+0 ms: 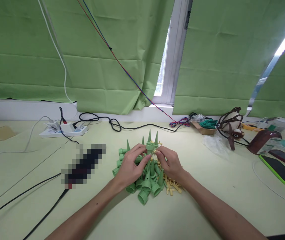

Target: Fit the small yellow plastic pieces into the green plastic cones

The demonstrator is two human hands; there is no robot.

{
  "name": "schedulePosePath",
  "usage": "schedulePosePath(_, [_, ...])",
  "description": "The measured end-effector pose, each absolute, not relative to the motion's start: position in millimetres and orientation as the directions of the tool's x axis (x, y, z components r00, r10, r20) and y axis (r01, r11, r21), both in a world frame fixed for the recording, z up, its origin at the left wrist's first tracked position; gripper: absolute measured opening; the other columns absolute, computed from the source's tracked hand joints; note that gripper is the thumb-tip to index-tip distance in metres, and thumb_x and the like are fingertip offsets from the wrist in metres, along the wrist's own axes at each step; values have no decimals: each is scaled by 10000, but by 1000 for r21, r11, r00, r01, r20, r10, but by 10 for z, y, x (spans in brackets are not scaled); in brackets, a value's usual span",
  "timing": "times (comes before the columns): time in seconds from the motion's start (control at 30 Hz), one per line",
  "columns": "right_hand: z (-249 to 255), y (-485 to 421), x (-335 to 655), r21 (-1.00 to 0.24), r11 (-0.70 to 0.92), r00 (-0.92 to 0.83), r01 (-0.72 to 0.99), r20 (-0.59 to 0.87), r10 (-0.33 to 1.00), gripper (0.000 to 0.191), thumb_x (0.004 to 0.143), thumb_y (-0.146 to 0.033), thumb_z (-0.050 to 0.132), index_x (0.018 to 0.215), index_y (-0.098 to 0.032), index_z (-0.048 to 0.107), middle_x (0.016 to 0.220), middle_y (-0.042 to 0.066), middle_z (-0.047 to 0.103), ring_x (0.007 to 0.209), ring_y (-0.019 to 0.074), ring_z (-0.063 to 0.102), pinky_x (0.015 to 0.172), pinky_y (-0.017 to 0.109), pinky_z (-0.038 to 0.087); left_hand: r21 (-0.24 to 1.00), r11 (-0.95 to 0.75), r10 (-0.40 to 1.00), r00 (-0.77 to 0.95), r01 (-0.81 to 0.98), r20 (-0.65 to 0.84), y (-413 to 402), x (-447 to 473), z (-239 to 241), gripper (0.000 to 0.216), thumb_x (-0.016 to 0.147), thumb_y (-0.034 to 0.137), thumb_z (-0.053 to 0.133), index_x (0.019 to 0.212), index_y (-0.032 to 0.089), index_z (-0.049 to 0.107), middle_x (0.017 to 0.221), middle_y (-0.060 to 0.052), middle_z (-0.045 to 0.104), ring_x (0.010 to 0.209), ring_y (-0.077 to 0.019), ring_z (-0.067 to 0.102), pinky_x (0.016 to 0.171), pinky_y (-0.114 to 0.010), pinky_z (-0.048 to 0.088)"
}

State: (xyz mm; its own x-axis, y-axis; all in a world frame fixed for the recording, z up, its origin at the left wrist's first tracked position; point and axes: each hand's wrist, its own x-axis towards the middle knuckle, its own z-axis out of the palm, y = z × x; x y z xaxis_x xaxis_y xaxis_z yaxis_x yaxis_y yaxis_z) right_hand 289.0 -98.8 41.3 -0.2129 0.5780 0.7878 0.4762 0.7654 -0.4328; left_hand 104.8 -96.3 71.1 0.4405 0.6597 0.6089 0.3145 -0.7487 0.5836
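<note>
My left hand (134, 165) is closed around a green plastic cone-shaped piece (150, 146), its round open end facing up. Close against its side, my right hand (169, 162) pinches a small pale-yellow plastic peg (155, 152). Whether the peg sits in the piece or only touches it, I cannot tell. Under and around both hands lies a heap of similar green spiked cones (146, 184), some pointing up and others on their sides. Small yellow pegs (171, 186) are scattered at the heap's right, partly hidden by my right hand.
A blurred-out dark device (85, 166) with a cable lies left of the heap. Behind it stands a white power strip (64, 130); a black cable (137, 128) runs along the wall. At right are a small cardboard box (203, 128), a dark red bottle (263, 141) and a green-edged phone (282, 171).
</note>
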Motion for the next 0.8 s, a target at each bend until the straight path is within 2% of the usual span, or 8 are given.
schedulePosePath(0.23, [434, -1016, 2901, -440, 763, -224, 473, 778, 587, 302, 1014, -223, 352, 714, -212, 392, 608, -33, 400, 520, 110, 364, 528, 249, 304, 467, -834, 552, 419, 294, 721, -924, 1034, 665, 172, 939, 153, 540, 1065, 213, 640, 1033, -61, 586, 939, -164, 574, 784, -272, 486])
schedulePosePath(0.33, [431, -1023, 2894, -429, 765, -219, 480, 786, 578, 318, 1014, -218, 347, 698, -213, 383, 589, -38, 388, 501, 105, 359, 519, 249, 299, 417, -853, 517, 394, 314, 760, -899, 1038, 640, 195, 928, 138, 562, 1085, 218, 643, 1028, -58, 573, 917, -152, 571, 760, -260, 483])
schedulePosePath(0.47, [436, -1029, 2878, -395, 762, -190, 512, 814, 550, 327, 1014, -215, 346, 692, -212, 400, 585, -34, 402, 498, 106, 378, 516, 254, 307, 415, -845, 523, 364, 336, 771, -901, 1051, 631, 159, 934, 161, 560, 1068, 205, 634, 1021, -62, 570, 898, -152, 571, 758, -269, 482])
schedulePosePath(0.6, [460, -1037, 2873, -394, 754, -137, 526, 836, 532, 291, 1006, -223, 384, 727, -204, 463, 609, -20, 457, 531, 114, 418, 532, 253, 335, 472, -790, 597, 313, 391, 739, -934, 1053, 662, 107, 946, 217, 545, 1029, 195, 609, 973, -57, 579, 886, -163, 562, 760, -279, 465])
schedulePosePath(0.67, [464, -1036, 2874, -400, 756, -125, 518, 839, 530, 266, 1002, -238, 407, 754, -200, 497, 632, -10, 489, 553, 119, 439, 545, 253, 354, 525, -749, 651, 303, 404, 696, -946, 1049, 681, 103, 959, 245, 519, 950, 185, 603, 910, -46, 580, 839, -156, 548, 715, -262, 444])
schedulePosePath(0.8, [450, -1020, 2879, -399, 770, -140, 498, 839, 526, 235, 1002, -254, 428, 807, -195, 545, 661, 2, 516, 581, 127, 459, 560, 255, 380, 661, -665, 747, 319, 347, 584, -947, 1044, 695, 339, 1000, 327, 411, 718, 173, 519, 706, -4, 499, 671, -137, 470, 630, -259, 377])
